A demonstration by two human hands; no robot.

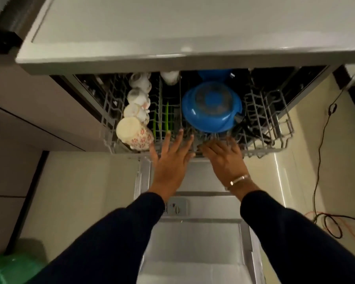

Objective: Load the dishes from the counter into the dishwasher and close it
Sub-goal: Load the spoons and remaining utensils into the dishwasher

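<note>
The grey wire dishwasher rack (271,119) is pulled out under the counter (172,27). Along its left side stands a row of upturned cups, the nearest a cream cup with red flowers (134,133). An upturned blue bowl (211,106) sits in the middle, with another blue dish (212,75) behind it. My left hand (172,154) lies flat with straight fingers against the rack's front edge. My right hand (223,156), a bangle on its wrist, presses the front edge beside it with its fingers extended. The open dishwasher door (195,242) lies flat below my arms.
Green sticks (166,117) stand in the rack between the cups and the bowl. Black and orange cables (328,220) trail over the floor at the right. A green bin (6,269) stands at the lower left, and cabinet fronts (29,119) line the left.
</note>
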